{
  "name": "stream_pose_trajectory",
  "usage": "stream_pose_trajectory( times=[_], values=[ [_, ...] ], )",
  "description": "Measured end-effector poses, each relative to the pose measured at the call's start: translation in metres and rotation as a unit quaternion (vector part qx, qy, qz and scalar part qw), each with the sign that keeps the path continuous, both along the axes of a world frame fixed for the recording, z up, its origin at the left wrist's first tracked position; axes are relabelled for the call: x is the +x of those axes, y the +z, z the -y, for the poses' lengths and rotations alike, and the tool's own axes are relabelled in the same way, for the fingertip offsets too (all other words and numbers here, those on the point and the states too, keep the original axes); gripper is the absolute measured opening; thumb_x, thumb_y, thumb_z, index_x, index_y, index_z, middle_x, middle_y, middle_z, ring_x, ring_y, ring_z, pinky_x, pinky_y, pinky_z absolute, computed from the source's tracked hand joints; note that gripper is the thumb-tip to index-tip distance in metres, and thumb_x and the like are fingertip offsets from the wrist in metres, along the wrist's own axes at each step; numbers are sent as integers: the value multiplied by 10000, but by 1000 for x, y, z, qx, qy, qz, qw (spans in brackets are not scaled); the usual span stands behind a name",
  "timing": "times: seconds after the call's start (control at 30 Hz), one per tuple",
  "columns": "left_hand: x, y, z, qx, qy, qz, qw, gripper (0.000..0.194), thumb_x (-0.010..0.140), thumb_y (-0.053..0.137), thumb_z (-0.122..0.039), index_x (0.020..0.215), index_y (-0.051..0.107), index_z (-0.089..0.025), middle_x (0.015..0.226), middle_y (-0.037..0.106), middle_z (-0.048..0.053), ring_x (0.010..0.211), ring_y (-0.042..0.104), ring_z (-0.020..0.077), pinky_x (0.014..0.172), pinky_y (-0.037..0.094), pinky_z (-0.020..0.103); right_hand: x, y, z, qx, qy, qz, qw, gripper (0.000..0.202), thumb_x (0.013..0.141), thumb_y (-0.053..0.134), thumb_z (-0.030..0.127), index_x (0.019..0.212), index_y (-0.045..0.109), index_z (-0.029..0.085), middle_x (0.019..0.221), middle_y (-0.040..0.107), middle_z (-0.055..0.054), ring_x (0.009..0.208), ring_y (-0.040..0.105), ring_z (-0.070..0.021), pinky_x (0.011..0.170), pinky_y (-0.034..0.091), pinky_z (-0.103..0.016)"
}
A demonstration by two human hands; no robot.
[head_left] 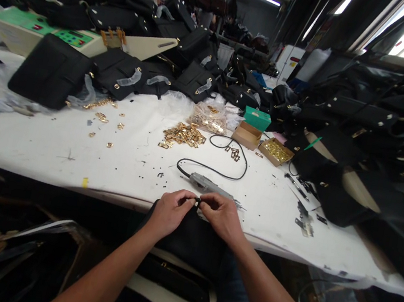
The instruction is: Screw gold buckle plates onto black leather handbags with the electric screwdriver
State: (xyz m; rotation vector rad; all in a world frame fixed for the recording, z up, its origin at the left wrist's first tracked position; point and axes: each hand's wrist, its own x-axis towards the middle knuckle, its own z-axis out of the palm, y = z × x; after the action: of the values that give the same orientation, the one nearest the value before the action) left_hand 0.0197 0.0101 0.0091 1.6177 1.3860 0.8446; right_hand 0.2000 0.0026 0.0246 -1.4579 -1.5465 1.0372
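A black bag with a cream-edged strap rests in the lap, its top at the table's front edge. At that top, my left hand and my right hand meet, fingers pinched on a small dark piece between them. The piece is too small to make out fully. Just beyond my hands a grey electric tool lies on the white table, its black cord looping behind it.
Gold metal fittings lie in a pile, near a small box of gold pieces and an open brown box. Black bags crowd the back and right. A green-and-cream machine stands at the left.
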Motion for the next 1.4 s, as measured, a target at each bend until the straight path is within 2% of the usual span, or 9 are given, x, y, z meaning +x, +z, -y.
stream_pose_trajectory(
  times=[0.2,0.4,0.63,0.87,1.0,1.4],
  values=[
    [-3,-3,5,13,-18,12,1000,197,920,580,-344,1008,747,-288,1003,770,-40,970,693,174,882,493,283,-1,0,9,115,13,16,993,130,804,686,170,891,763,229,821,753,-40,734,698,-208,707,555,-335],
    [-4,-5,9,10,-44,53,998,203,939,570,-323,1065,728,-302,1077,754,-44,1041,676,168,960,474,283,-1,-8,10,174,29,10,984,94,869,682,200,911,754,243,826,741,-40,761,695,-205,727,553,-329],
    [-3,-4,10,4,-36,53,998,207,928,586,-357,1044,742,-282,1073,759,-15,1037,682,190,963,489,312,0,-9,14,165,21,18,986,109,864,676,182,927,757,220,844,745,-27,768,687,-178,744,539,-292],
    [5,-3,11,51,-9,22,998,199,926,585,-340,1022,739,-259,1042,760,2,1009,686,189,947,499,309,0,-6,12,150,3,28,988,121,837,632,178,866,748,197,790,739,-29,706,672,-175,707,528,-286],
    [8,0,12,35,-9,21,999,209,937,561,-331,1031,735,-262,1027,768,-9,985,697,183,926,512,294,-3,-5,11,135,-13,45,990,128,809,617,172,828,740,203,763,729,-24,686,665,-177,695,526,-287],
    [12,-1,9,50,-13,-6,999,210,949,519,-304,1016,712,-258,1014,762,-8,964,689,182,896,499,286,-8,-9,6,156,-32,98,982,132,771,587,146,769,710,196,737,710,-23,671,653,-173,676,503,-282]
  ],
)
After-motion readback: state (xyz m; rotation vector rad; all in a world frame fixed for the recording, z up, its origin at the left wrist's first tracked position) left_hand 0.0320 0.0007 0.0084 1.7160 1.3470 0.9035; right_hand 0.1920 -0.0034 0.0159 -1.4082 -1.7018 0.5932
